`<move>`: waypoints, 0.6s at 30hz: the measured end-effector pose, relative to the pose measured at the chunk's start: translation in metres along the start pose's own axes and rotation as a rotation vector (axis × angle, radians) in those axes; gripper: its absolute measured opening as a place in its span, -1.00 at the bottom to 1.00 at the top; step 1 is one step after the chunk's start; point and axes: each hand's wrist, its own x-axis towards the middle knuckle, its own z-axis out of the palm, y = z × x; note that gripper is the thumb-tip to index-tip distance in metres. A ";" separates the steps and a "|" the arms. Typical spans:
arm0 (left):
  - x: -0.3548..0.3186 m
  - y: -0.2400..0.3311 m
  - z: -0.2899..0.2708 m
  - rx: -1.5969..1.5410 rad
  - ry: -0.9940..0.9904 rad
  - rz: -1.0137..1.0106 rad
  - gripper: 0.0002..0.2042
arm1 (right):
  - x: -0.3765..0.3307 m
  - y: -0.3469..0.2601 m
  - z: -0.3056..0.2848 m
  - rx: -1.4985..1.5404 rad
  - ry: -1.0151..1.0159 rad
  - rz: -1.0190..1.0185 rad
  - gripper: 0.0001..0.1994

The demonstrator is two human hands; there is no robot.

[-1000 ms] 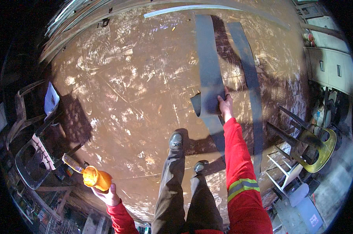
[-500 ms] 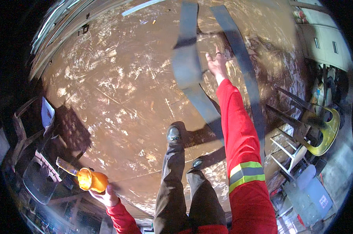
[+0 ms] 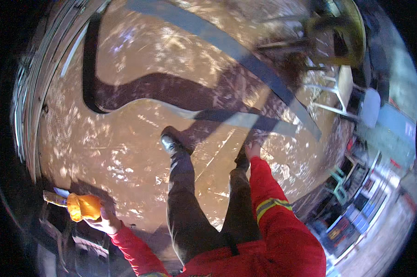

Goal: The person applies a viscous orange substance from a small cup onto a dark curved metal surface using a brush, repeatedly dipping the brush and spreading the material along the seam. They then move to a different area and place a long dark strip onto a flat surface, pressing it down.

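Observation:
At the lower left, my left hand (image 3: 106, 222) is closed around an orange cup (image 3: 84, 207). A flat paintbrush (image 3: 55, 198) sticks out of the cup's mouth, pointing left. My right hand (image 3: 252, 150) is low in front of my right foot, small and blurred, so its fingers cannot be read. Just beyond it lies a long grey flexible strip (image 3: 204, 30), bent into a loop on the brown floor, with one stretch standing on edge and its two ends coming close together at the right. Whether the right hand touches the strip cannot be seen.
Long slats (image 3: 31, 106) are stacked along the left side. At the right stand a yellow-rimmed chair (image 3: 358, 41), a white-legged stool (image 3: 344, 87) and a bluish panel (image 3: 395, 122). Boxes and trays (image 3: 351, 226) crowd the lower right. My shoe (image 3: 168, 143) rests on the brown floor (image 3: 93, 152).
My view has turned to the right. The right hand, stretched out with spread fingers before, has come back toward my feet. The left hand still carries the cup and brush.

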 end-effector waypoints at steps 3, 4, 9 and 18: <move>-0.031 0.045 0.034 -0.066 -0.088 0.107 -0.21 | -0.084 0.093 -0.045 0.260 -0.333 0.429 -0.51; -0.046 0.059 0.048 -0.077 -0.102 0.132 -0.21 | -0.096 0.136 -0.043 0.269 -0.298 0.493 -0.50; -0.114 0.105 0.142 -0.164 -0.134 0.369 -0.18 | -0.095 0.272 -0.030 0.246 -0.303 0.549 -0.47; -0.273 0.075 0.348 -0.438 -0.297 0.273 -0.33 | 0.175 0.319 0.050 0.197 -0.069 -0.227 -0.50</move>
